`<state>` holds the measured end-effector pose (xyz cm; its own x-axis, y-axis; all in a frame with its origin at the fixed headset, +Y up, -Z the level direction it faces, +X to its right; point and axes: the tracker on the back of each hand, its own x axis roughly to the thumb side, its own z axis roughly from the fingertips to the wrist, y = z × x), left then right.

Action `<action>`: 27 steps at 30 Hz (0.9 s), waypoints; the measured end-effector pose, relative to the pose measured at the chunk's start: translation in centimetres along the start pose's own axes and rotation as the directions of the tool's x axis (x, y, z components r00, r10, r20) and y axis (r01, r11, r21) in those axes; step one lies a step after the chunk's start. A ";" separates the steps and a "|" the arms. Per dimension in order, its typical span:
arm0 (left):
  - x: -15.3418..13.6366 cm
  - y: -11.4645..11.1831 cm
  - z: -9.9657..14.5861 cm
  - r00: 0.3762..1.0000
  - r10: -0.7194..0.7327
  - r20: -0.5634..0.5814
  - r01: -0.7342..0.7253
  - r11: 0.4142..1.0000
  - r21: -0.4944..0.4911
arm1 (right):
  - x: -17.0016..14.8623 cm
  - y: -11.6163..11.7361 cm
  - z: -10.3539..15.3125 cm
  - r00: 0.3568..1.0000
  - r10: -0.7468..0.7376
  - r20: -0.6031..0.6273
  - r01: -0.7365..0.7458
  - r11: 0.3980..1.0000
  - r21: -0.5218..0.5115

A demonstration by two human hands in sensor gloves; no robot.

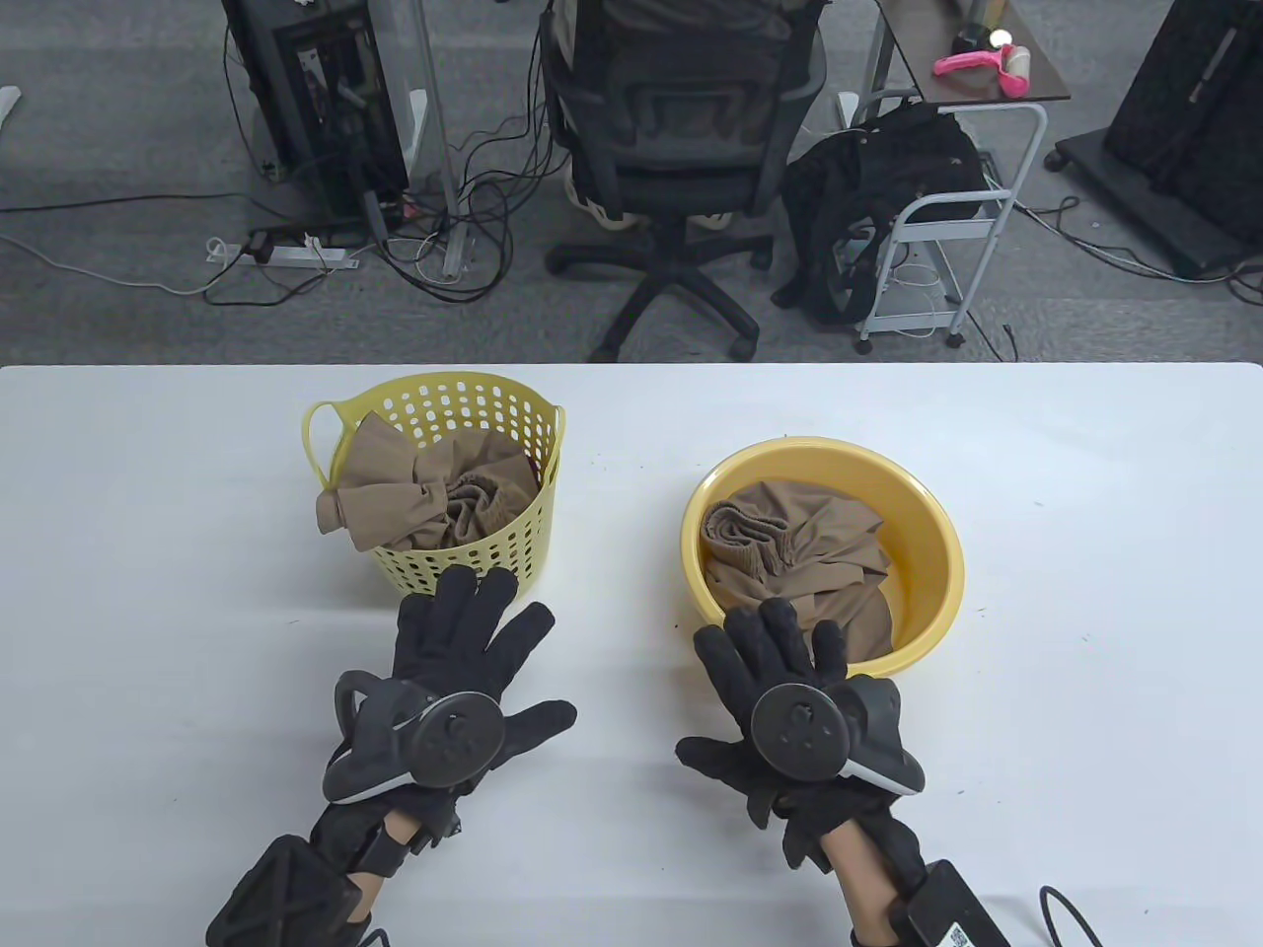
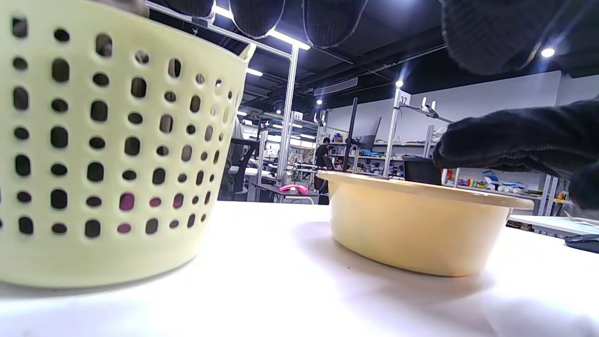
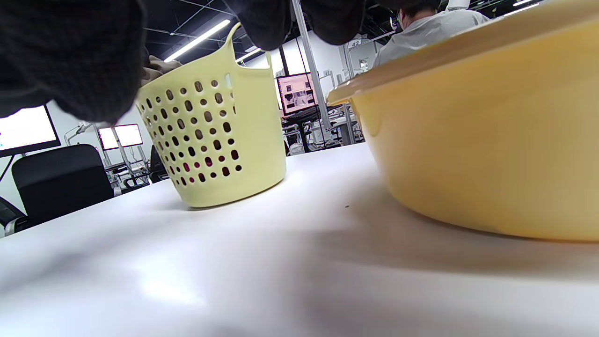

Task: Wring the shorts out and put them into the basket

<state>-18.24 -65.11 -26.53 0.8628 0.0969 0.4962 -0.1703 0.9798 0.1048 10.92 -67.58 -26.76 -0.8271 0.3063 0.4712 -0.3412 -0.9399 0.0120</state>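
A pale yellow perforated basket (image 1: 513, 414) stands at the left of the white table and holds wrung tan shorts (image 1: 414, 493) that spill over its near-left rim. A yellow basin (image 1: 932, 552) to its right holds another pair of tan shorts (image 1: 799, 562). My left hand (image 1: 464, 651) lies flat and spread just in front of the basket, holding nothing. My right hand (image 1: 780, 671) is spread over the basin's near rim, its fingertips close to the shorts inside. The wrist views show the basket (image 2: 117, 140) (image 3: 215, 135) and the basin (image 2: 412, 224) (image 3: 491, 140) from table height.
The table's far edge (image 1: 631, 367) runs behind both containers. Beyond it stand an office chair (image 1: 681, 148), a white cart (image 1: 947, 227) draped with a black bag, and floor cables. Bare table stretches left of the basket and right of the basin.
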 end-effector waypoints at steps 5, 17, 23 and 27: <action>-0.5 -1.5 0.1 0.999 0.029 -0.014 -0.030 0.999 -0.018 | 0.1 0.1 0.0 1.000 0.002 -0.002 -0.002 1.000 0.006; -1.3 -3.7 0.5 1.000 -0.007 -0.008 0.006 0.996 -0.093 | 0.1 0.0 0.0 1.000 0.015 -0.011 -0.015 1.000 0.010; -1.0 -3.7 0.8 1.000 -0.014 0.002 0.014 0.995 -0.094 | 0.3 0.0 0.0 1.000 0.023 -0.006 -0.023 1.000 0.010; -1.2 -3.7 1.0 1.000 -0.011 -0.002 0.011 0.995 -0.095 | -0.1 -0.2 0.0 1.000 0.009 -0.020 -0.009 1.000 0.002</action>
<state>-19.08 -68.99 -26.67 0.8653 0.0861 0.4937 -0.1147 0.9930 0.0278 11.05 -67.43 -26.79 -0.8388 0.3008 0.4538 -0.3331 -0.9429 0.0094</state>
